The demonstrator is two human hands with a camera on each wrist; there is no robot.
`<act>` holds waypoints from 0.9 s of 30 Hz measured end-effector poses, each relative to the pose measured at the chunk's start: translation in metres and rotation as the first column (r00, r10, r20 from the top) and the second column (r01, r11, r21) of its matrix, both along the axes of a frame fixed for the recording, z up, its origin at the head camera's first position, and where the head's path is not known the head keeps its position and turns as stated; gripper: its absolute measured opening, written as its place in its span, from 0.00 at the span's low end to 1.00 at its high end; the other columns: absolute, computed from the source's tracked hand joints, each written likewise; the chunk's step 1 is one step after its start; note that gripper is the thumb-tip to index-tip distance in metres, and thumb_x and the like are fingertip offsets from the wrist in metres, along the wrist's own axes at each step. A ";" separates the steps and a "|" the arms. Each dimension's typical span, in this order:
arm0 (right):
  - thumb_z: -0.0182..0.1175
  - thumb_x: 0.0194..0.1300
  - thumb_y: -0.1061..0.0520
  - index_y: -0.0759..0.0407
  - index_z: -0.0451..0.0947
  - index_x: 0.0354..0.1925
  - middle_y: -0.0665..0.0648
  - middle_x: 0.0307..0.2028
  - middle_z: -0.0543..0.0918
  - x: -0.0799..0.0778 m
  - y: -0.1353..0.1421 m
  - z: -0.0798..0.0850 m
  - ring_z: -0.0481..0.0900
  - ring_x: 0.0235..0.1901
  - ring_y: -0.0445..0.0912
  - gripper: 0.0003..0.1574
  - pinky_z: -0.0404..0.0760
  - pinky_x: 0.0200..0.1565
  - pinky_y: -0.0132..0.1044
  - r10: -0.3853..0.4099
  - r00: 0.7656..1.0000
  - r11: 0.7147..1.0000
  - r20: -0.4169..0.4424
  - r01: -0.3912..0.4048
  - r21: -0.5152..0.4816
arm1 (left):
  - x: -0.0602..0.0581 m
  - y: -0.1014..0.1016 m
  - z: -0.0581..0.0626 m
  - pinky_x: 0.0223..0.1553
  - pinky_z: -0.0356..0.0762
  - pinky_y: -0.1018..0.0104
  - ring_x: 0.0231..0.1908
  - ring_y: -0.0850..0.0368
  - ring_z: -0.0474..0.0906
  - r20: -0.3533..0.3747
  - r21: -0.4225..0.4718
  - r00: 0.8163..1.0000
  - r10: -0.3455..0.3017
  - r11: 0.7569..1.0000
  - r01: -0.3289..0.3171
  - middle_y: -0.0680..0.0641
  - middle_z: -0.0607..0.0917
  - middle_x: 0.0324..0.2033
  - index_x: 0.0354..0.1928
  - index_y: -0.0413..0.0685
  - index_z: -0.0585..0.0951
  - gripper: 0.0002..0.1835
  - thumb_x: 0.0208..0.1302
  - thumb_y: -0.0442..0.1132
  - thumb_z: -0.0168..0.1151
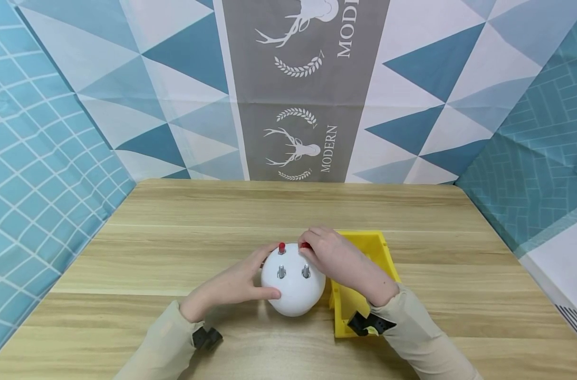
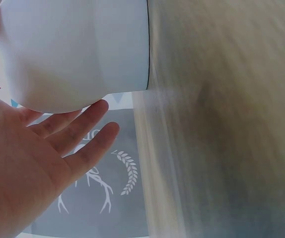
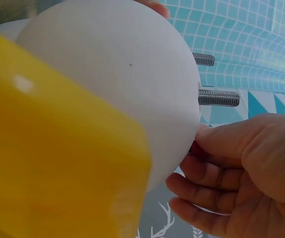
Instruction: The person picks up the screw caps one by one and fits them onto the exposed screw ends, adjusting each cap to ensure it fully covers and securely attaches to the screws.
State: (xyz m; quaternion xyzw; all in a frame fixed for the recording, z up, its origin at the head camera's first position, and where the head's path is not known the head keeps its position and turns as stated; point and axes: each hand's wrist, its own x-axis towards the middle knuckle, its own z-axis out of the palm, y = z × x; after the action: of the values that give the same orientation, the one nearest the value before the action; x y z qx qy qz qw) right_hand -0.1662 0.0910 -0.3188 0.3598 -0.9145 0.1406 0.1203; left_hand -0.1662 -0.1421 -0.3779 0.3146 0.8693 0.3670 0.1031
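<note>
A white dome-shaped body (image 1: 295,298) stands on the table, its flat base showing in the left wrist view. Two bare threaded metal studs (image 1: 306,271) stick out of its upper face. Behind them, a red cap (image 1: 281,247) sits at the back left. My left hand (image 1: 238,279) holds the dome from the left, thumb across its front and fingers round the far side. At the back right, my right hand (image 1: 333,258) pinches a second red cap (image 3: 197,148) between thumb and index finger, close against the dome. Its other fingers are loosely bent.
A yellow plastic bin (image 1: 385,253) stands right beside the dome, under my right forearm; its inside is partly hidden. The wooden table (image 1: 174,211) runs back to a patterned cloth wall (image 1: 189,105).
</note>
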 end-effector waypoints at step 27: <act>0.59 0.61 0.54 0.57 0.78 0.40 0.50 0.36 0.79 0.004 0.016 0.005 0.73 0.34 0.41 0.10 0.78 0.38 0.31 -0.044 0.991 0.999 0.128 0.041 0.028 | 0.000 0.001 -0.001 0.59 0.64 0.51 0.62 0.52 0.61 -0.011 -0.016 1.000 0.001 1.000 -0.001 0.49 0.59 0.65 0.69 0.58 0.50 0.50 0.47 0.64 0.63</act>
State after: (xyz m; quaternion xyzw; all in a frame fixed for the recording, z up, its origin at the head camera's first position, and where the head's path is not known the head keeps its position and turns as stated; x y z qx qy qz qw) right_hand -0.1626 0.1074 -0.3139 0.3318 -0.9295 0.1494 0.0596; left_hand -0.1666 -0.1413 -0.3786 0.3153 0.8729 0.3585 0.1005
